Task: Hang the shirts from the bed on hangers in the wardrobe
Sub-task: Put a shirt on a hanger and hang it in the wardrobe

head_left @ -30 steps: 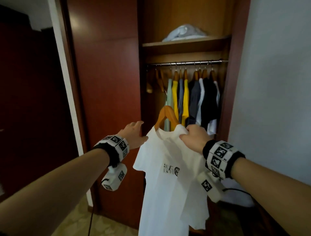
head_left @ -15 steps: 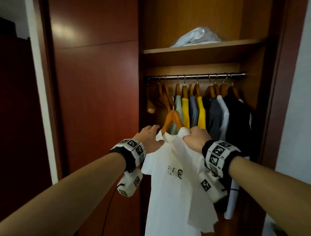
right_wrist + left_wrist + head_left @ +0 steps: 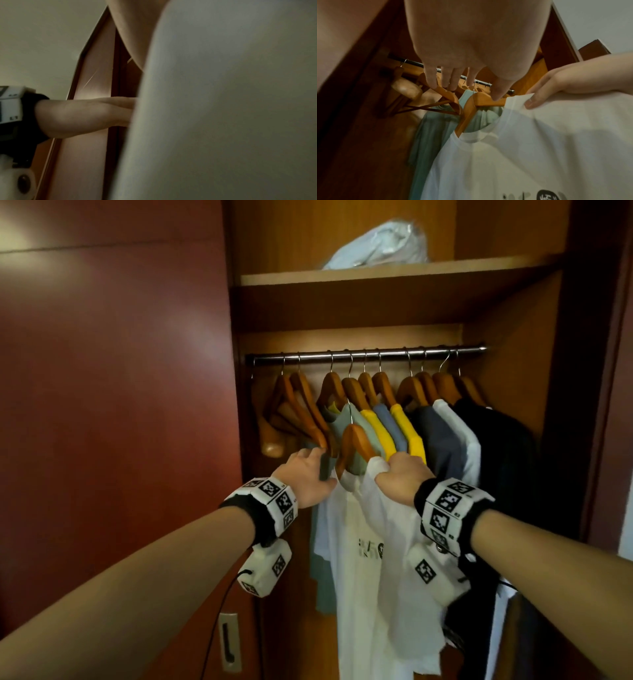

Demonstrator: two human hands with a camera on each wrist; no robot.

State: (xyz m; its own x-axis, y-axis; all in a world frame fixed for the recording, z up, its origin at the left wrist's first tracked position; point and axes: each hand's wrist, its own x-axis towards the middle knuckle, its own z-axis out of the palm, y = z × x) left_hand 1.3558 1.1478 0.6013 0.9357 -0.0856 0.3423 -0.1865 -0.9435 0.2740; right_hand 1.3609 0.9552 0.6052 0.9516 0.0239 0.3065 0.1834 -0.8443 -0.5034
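Holding the white shirt (image 3: 363,546) up at the open wardrobe (image 3: 513,412), the right hand (image 3: 402,477) has its fingers curled round the shoulder fabric and, as far as can be judged, the hanger (image 3: 356,446) under it; the left-wrist view shows its thumb pinching the cloth edge; the left hand (image 3: 306,477) reaches in with fingers straight, touching the empty hangers (image 3: 298,412) at the left, seemingly parting them to make a gap; it holds nothing. The shirt hangs below the rail (image 3: 366,354), its hook not yet on it, in front of a green shirt (image 3: 352,422); only one arm of the hanger sits inside the collar on the left side, the other shoulder bunched in the right hand.

Risks, as I judge them: the hook may catch a neighbouring hook or miss the rail if the gap is too narrow; the bunched shoulder may slide off the hanger once the grip loosens, since the cloth is loose and the wood smooth; pushing the empty hangers too hard could knock one off the rail.
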